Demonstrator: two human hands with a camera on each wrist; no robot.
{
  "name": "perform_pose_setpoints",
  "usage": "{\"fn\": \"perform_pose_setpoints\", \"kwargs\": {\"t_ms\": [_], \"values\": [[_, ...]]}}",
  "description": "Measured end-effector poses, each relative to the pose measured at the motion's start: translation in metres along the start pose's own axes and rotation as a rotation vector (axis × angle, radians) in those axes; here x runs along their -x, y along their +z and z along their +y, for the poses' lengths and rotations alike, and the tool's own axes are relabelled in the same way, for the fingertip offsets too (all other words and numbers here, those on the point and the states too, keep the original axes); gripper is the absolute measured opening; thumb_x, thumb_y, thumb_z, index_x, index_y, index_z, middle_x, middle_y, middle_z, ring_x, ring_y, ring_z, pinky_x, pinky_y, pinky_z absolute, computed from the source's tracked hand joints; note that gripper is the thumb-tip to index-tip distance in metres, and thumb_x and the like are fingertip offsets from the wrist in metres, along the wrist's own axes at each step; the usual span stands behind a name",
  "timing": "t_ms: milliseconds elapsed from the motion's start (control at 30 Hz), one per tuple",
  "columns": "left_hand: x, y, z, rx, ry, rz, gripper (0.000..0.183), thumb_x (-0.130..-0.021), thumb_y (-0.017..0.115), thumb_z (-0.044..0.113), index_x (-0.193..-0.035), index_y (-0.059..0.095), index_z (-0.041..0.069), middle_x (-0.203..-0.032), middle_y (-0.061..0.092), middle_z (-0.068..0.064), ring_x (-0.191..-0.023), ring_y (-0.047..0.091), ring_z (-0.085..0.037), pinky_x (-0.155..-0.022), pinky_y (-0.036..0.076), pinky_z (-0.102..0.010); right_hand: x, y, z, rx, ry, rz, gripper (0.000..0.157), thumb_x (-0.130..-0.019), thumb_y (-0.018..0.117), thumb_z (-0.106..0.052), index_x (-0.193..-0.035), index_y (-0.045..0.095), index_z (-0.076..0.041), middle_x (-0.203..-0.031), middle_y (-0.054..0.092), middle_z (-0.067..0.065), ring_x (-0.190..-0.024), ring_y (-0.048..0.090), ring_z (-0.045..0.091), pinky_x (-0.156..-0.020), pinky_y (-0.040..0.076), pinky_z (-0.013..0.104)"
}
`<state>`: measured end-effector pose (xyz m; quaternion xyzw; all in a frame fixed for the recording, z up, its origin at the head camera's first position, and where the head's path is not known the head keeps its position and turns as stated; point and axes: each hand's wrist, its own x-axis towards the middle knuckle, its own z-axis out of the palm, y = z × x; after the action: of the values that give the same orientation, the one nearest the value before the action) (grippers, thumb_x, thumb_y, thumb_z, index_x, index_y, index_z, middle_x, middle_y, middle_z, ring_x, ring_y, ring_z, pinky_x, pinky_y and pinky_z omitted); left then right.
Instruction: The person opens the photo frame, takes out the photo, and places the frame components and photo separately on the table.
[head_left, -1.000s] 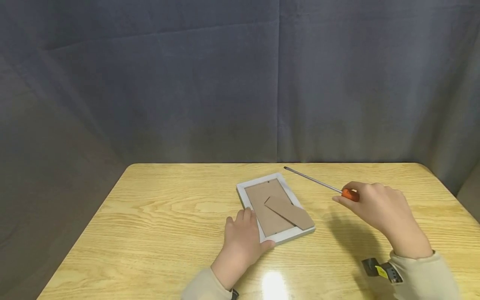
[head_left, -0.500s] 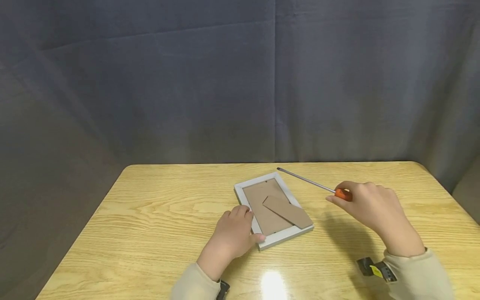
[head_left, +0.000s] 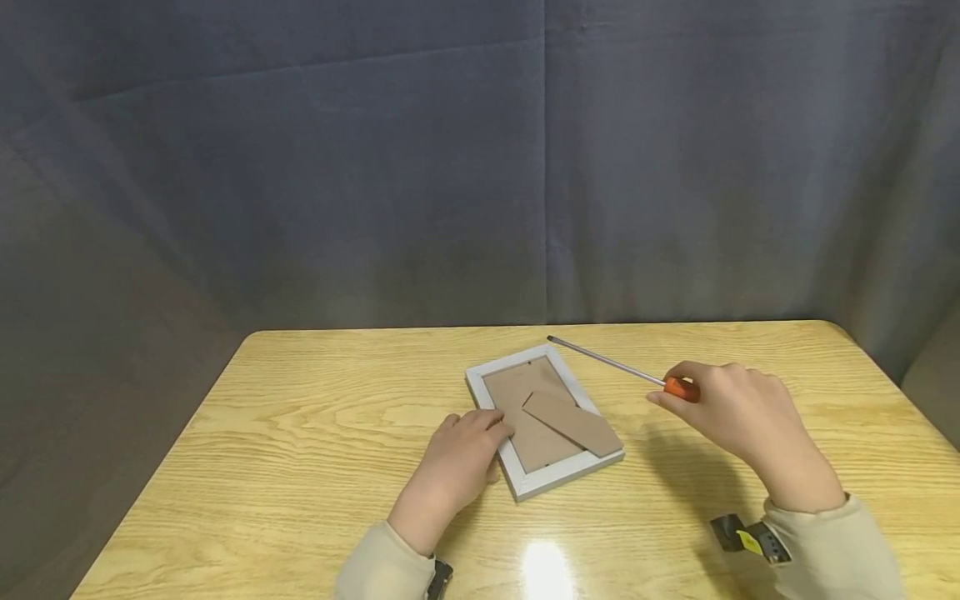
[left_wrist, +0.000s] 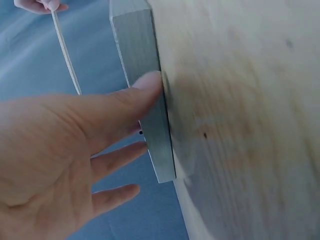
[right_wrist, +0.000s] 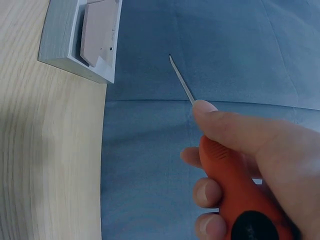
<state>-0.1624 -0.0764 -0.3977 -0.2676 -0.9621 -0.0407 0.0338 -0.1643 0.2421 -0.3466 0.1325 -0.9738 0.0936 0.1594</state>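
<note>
A picture frame [head_left: 567, 472] lies face down on the table, its white-grey border around a brown backing board [head_left: 517, 396]. The brown easel stand [head_left: 576, 425] slants across that board and overlaps the lower right border. My left hand [head_left: 457, 458] grips the frame's left side: fingertips reach over the border, and in the left wrist view the thumb [left_wrist: 147, 86] presses the outer edge. Up in the air on the right, my right hand [head_left: 750, 412] holds a flat-blade screwdriver [head_left: 681, 389] by its orange handle. Its shaft points left, the tip overlapping the space by the frame's far corner.
The wood-grain table [head_left: 315, 467] has rounded far corners, and a dark grey-blue curtain [head_left: 397, 183] hangs behind it. Each wrist wears a black strap; the right strap [head_left: 772, 542] has a yellow label. Light glares off the near tabletop [head_left: 547, 571].
My left thumb has moved off the frame's near corner to its left side, and that hand has shifted left. My right hand has drifted slightly left with the screwdriver.
</note>
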Motion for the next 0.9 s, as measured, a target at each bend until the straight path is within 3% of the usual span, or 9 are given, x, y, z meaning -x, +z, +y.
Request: {"fn": "perform_pose_setpoints", "kwargs": {"t_ms": [167, 900], "values": [[-0.0019, 0.0015, 0.0005, -0.029, -0.016, 0.022, 0.054, -0.076, 0.08, 0.035, -0.125, 0.068, 0.013, -0.138, 0.058, -0.006, -0.126, 0.054, -0.026, -0.107, 0.041, -0.05, 0.0001, 0.002, -0.0012, 0.008, -0.014, 0.01, 0.027, -0.086, 0.073, -0.047, -0.084, 0.069, -0.021, -0.058, 0.044, -0.012, -0.05, 0.04, 0.013, -0.042, 0.031, 0.03], [-0.003, 0.0017, 0.007, -0.078, -0.015, 0.109, 0.052, -0.069, 0.086, 0.043, -0.112, 0.075, 0.016, -0.119, 0.069, -0.001, -0.107, 0.065, -0.024, -0.097, 0.047, -0.052, -0.0006, 0.005, -0.0022, 0.007, -0.019, 0.008, 0.027, -0.085, 0.075, -0.046, -0.086, 0.071, -0.019, -0.057, 0.044, -0.01, -0.05, 0.038, 0.012, -0.041, 0.029, 0.03]]}}
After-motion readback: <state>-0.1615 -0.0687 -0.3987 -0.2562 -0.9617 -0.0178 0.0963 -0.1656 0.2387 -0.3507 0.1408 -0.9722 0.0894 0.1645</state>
